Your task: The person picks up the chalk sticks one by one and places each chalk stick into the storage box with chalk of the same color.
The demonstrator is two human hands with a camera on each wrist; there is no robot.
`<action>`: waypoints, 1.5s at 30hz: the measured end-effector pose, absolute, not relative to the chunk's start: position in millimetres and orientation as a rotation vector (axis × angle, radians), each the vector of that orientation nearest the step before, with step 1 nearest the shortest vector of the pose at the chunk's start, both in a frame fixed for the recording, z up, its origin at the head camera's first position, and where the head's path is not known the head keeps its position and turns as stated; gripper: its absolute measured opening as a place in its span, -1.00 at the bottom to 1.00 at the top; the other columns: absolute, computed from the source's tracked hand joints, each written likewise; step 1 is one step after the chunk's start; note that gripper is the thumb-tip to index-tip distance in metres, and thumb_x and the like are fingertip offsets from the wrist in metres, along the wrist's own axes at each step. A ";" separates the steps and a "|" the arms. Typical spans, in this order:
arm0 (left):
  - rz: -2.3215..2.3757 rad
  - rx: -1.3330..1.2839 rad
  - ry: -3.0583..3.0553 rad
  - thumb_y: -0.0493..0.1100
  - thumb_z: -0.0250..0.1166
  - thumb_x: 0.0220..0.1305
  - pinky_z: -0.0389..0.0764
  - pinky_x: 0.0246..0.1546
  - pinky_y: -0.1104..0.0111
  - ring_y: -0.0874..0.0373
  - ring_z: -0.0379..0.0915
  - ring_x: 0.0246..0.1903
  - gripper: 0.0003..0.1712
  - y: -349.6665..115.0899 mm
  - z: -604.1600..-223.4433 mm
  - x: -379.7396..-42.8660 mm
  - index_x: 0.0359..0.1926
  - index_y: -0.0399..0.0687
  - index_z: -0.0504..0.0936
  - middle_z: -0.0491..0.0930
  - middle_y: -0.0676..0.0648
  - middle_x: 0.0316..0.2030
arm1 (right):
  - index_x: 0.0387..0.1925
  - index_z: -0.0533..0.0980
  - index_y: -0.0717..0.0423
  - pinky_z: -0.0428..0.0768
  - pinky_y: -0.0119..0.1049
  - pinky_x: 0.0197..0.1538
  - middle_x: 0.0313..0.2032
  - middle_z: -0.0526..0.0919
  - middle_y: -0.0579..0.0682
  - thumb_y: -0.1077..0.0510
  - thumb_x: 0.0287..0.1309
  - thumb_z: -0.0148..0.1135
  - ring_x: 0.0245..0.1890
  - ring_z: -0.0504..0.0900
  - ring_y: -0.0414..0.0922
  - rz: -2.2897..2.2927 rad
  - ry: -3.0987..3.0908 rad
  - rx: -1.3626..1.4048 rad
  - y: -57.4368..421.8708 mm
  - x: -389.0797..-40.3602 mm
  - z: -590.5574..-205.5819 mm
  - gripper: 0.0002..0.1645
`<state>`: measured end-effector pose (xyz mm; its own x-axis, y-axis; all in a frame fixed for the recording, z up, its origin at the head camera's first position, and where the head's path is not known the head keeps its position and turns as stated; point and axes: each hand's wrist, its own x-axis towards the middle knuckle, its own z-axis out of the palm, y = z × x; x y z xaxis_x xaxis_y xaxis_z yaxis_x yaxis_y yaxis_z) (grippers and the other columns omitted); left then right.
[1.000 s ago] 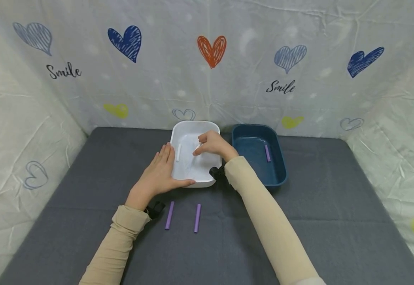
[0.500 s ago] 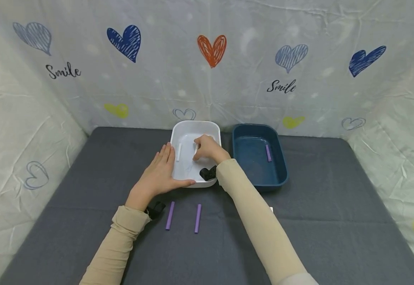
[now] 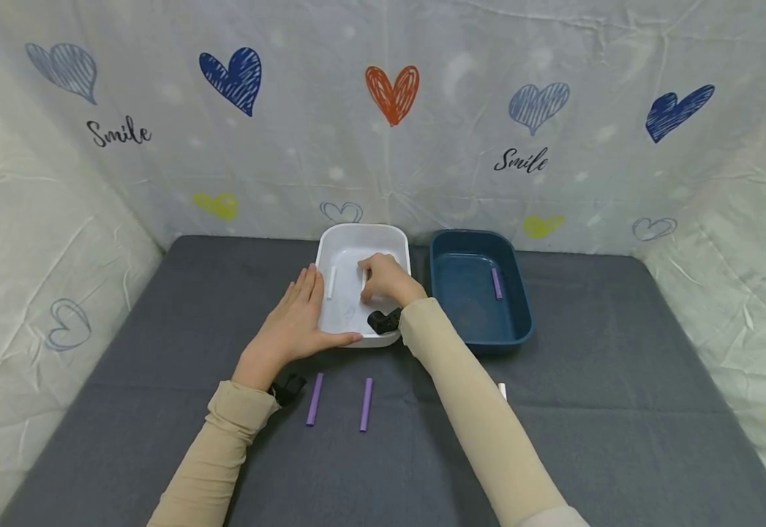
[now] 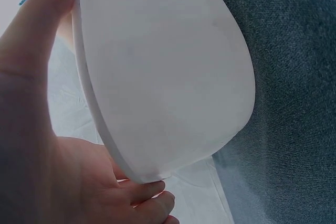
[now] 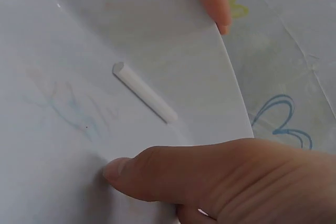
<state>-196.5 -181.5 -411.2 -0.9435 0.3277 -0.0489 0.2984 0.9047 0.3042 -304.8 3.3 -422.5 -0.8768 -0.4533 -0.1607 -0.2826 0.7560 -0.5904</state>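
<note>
A white tray (image 3: 350, 322) stands at the table's back. My left hand (image 3: 290, 322) steadies its near left corner, fingers straight along the left side and thumb along the front rim. My right hand (image 3: 389, 279) reaches into this tray and pinches a white chalk stick (image 3: 364, 278), mostly covered by the fingers. Left of it, another white chalk (image 5: 144, 93) lies on the tray floor, beyond the right thumb in the right wrist view. Two purple chalks (image 3: 314, 400) lie on the table in front of the tray.
To the right of the white tray stands a dark blue tray (image 3: 524, 326) with one purple chalk (image 3: 497, 283) in it. A white stick (image 3: 502, 391) shows partly behind the right forearm. A curtain printed with hearts (image 3: 392, 95) hangs behind the grey table (image 3: 620, 351).
My right hand has moved slightly left and down into the white tray with the white chalk. A white stick came into view beside the right forearm. My left hand stays put.
</note>
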 end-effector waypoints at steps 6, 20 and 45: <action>0.443 0.494 2.970 0.59 0.23 0.02 -0.17 0.48 -0.04 -0.20 -0.40 0.52 0.53 -180.9 -411.5 -197.5 0.50 -0.49 -0.22 -0.33 -0.41 0.51 | 0.33 0.45 0.18 0.45 -0.38 -0.27 -0.25 0.68 0.09 0.30 -0.17 0.56 -0.28 0.46 -0.08 -0.849 2.683 -0.558 2.3 -303.6 -423.3 -0.09; 0.451 0.505 2.976 0.60 0.24 0.01 -0.16 0.48 -0.04 -0.20 -0.40 0.52 0.53 -181.3 -413.9 -199.2 0.50 -0.49 -0.22 -0.33 -0.41 0.51 | 0.33 0.45 0.17 0.56 -0.26 -0.01 -0.04 0.68 0.06 0.27 -0.17 0.59 -0.03 0.47 -0.03 -0.818 2.725 -0.538 0.3 -303.5 -426.0 -0.07; 0.479 0.506 2.967 0.60 0.23 0.02 -0.17 0.48 -0.05 -0.21 -0.41 0.52 0.53 -182.3 -413.7 -197.7 0.50 -0.49 -0.24 -0.34 -0.42 0.51 | 0.38 0.38 0.17 0.51 -0.18 0.22 0.32 0.45 0.09 0.13 -0.05 0.57 0.23 0.47 -0.03 -0.884 2.695 -0.463 4.4 -294.5 -400.6 -0.06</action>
<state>-197.7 -182.3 -413.7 -0.9406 0.3373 -0.0396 0.3077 0.8956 0.3212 -294.5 4.4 -400.6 -0.9134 -0.3782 -0.1506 -0.2155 0.7630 -0.6095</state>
